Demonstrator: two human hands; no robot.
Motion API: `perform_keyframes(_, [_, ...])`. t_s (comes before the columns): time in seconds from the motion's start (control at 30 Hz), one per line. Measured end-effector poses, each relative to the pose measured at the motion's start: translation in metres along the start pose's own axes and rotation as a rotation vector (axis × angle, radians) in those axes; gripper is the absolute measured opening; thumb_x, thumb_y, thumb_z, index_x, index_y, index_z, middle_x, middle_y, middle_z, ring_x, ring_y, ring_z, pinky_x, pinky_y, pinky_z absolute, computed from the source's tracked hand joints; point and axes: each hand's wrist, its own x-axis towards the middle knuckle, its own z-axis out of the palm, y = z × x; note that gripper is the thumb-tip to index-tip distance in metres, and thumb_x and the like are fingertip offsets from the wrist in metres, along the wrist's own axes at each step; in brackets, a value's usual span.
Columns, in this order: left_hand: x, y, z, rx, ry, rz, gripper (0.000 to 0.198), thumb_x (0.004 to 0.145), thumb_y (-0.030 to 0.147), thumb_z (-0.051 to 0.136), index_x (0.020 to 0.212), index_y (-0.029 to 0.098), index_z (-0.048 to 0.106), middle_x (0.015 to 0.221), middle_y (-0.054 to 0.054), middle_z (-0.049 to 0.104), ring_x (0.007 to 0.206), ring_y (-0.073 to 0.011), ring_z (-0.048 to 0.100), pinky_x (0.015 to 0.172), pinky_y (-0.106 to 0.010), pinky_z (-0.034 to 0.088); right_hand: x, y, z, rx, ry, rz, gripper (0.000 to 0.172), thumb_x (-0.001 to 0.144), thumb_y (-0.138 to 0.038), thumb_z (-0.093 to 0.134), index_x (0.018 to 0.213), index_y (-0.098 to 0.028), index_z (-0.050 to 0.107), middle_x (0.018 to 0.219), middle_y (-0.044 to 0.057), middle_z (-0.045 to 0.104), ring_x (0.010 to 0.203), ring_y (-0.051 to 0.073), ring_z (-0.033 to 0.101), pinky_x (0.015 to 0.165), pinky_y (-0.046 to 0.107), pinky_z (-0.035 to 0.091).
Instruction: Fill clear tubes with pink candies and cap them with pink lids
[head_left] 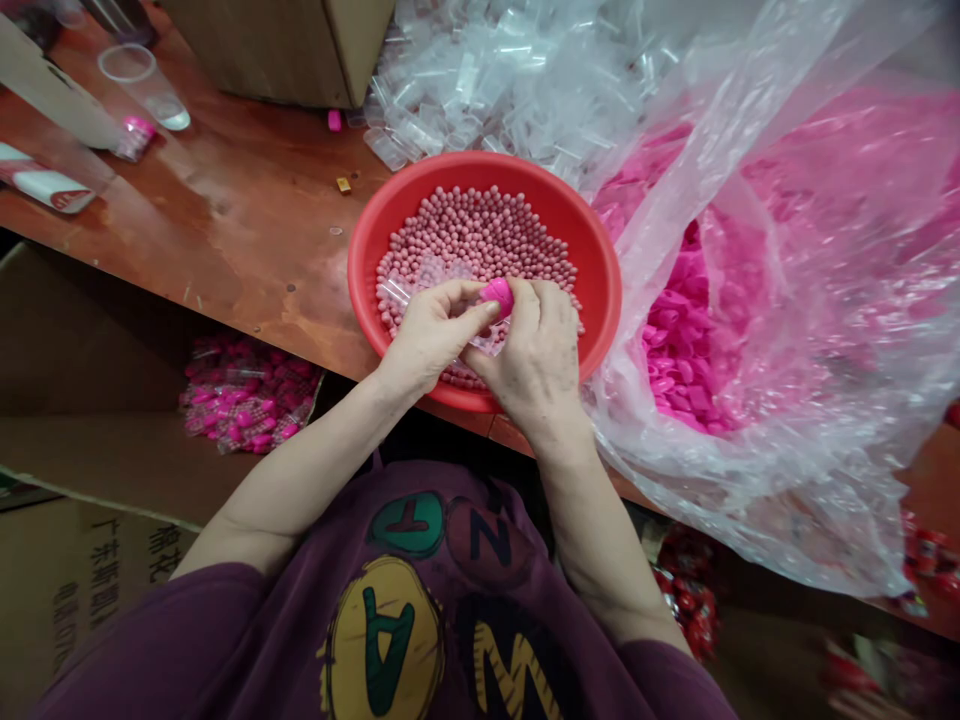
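Note:
Both my hands meet over a red plastic basin (363, 262) filled with small pink beads (480, 232). Between my left hand (433, 330) and my right hand (541, 350) is a bright pink cap (497, 294). My left thumb and forefinger pinch it from the left, and the right fingers close on its other side. Under the cap, a small clear plastic container (489, 343) sits in my right hand, partly hidden by the fingers. More clear plastic pieces (396, 294) lie on the beads left of my hands.
A heap of clear containers (487, 80) lies behind the basin. At right, a clear bag (817, 420) holds many pink caps (679, 350). A cardboard box (277, 50) stands at the back; a plastic cup (146, 85) is at left. Below, another box (82, 400) contains filled pink-capped containers (247, 395).

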Motion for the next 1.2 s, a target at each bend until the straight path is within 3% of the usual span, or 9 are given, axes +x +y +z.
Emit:
perform_keyframes(0.27, [0.001,0.000,0.002,0.026,0.043,-0.052,0.020,0.085,0.025,0.094,0.092,0.016,0.078,0.078,0.000,0.076,0.072,-0.0116,0.066,0.070,-0.024,0.053,0.001,0.010,0.017,0.078,-0.040,-0.053,0.055,0.092,-0.044,0.071,0.134,-0.011,0.064,0.112,0.019,0.067,0.106,0.039,0.062,0.100,0.062,0.055])
perform_keyframes(0.5, [0.005,0.001,0.008,-0.008,0.073,-0.036,0.012,0.092,0.010,0.081,0.097,0.016,0.072,0.087,0.001,0.076,0.082,-0.0111,0.069,0.080,-0.023,0.054,0.000,0.011,0.021,0.077,-0.131,0.002,0.072,0.096,-0.042,0.069,0.157,-0.009,0.051,0.139,0.026,0.064,0.127,0.044,0.062,0.105,0.061,0.052])
perform_keyframes(0.63, [0.006,0.000,0.014,0.004,0.068,-0.108,0.011,0.093,0.008,0.079,0.093,0.015,0.070,0.083,0.001,0.072,0.073,-0.0096,0.064,0.077,-0.024,0.052,0.001,0.019,0.018,0.011,-0.022,-0.072,0.056,0.098,-0.046,0.068,0.142,-0.013,0.060,0.117,0.021,0.072,0.109,0.040,0.067,0.093,0.052,0.053])
perform_keyframes(0.73, [0.010,-0.002,0.014,0.002,0.041,-0.152,0.022,0.084,0.013,0.091,0.089,0.017,0.070,0.078,0.002,0.071,0.071,-0.0115,0.064,0.076,-0.027,0.053,0.003,0.029,0.019,-0.042,0.085,-0.189,0.051,0.099,-0.052,0.068,0.134,-0.015,0.063,0.103,0.017,0.072,0.092,0.038,0.067,0.080,0.048,0.050])
perform_keyframes(0.83, [0.015,-0.004,0.009,-0.037,-0.018,-0.172,0.032,0.075,0.018,0.100,0.088,0.018,0.071,0.078,0.001,0.072,0.075,-0.0131,0.065,0.077,-0.029,0.053,0.005,0.034,0.019,-0.049,0.129,-0.259,0.053,0.099,-0.055,0.070,0.133,-0.015,0.063,0.100,0.018,0.073,0.089,0.040,0.069,0.075,0.050,0.049])
perform_keyframes(0.93, [0.014,-0.005,0.007,-0.067,-0.073,-0.165,0.031,0.079,0.021,0.097,0.092,0.019,0.070,0.084,0.000,0.072,0.078,-0.0126,0.066,0.083,-0.030,0.056,0.003,0.028,0.015,-0.018,0.127,-0.258,0.057,0.097,-0.057,0.073,0.138,-0.020,0.062,0.100,0.018,0.074,0.089,0.042,0.069,0.077,0.056,0.051])
perform_keyframes(1.03, [0.006,-0.003,0.011,-0.043,-0.029,-0.076,0.023,0.089,0.020,0.087,0.101,0.020,0.067,0.090,0.000,0.073,0.083,-0.0134,0.068,0.087,-0.031,0.058,0.004,0.022,0.016,0.063,0.068,-0.204,0.063,0.096,-0.056,0.077,0.148,-0.025,0.061,0.116,0.020,0.077,0.100,0.042,0.072,0.089,0.061,0.054])
perform_keyframes(1.1, [-0.001,0.005,0.010,-0.038,0.074,0.058,0.016,0.097,0.021,0.079,0.107,0.020,0.067,0.099,-0.003,0.075,0.089,-0.0150,0.069,0.087,-0.031,0.058,0.006,0.024,0.022,0.182,0.025,-0.169,0.083,0.093,-0.060,0.083,0.162,-0.026,0.053,0.140,0.022,0.073,0.119,0.044,0.071,0.099,0.062,0.056])
perform_keyframes(1.2, [-0.011,0.023,-0.012,-0.010,0.284,0.340,0.021,0.104,0.034,0.077,0.119,0.024,0.066,0.111,-0.003,0.077,0.095,-0.0159,0.070,0.084,-0.031,0.058,0.007,0.035,0.030,0.453,0.040,-0.020,0.107,0.090,-0.067,0.085,0.175,-0.029,0.035,0.160,0.019,0.061,0.127,0.038,0.070,0.101,0.056,0.061])
